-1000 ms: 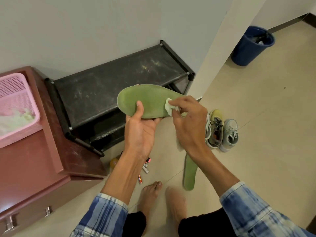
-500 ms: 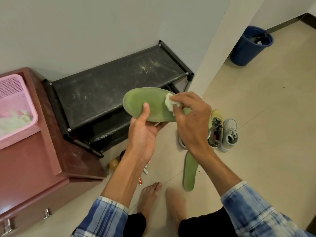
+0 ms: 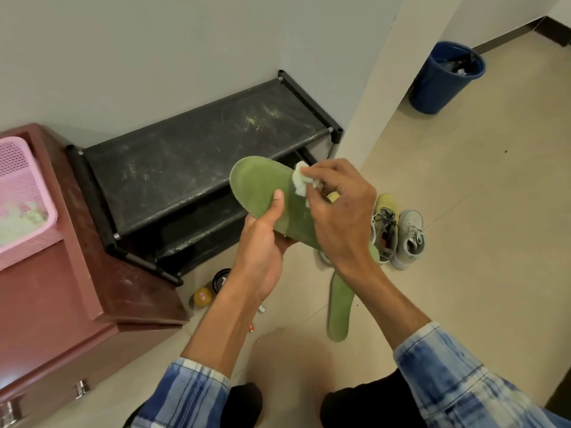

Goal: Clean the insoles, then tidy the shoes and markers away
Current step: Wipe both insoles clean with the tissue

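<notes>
His left hand grips the long green foam insole mid-length, toe pointing away-left, while his right hand pinches a white wad against it.

Left hand grips the insole, thumb on top pointing to 12 o'clock. Right hand, at its 3 o'clock, pinches a white wad.

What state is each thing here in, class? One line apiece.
Green foam insole: held up in the left hand, thumb on top.
White crumpled wipe: pinched by the right hand, pressed on that insole.
Second green insole: flat on the floor, untouched.
Pair of laced sneakers: upright on the floor, side by side.
Black two-tier shoe rack: top shelf dusty.
Blue plastic bin: upright, open, litter inside.
Pink mesh basket: holds pale wads.
</notes>
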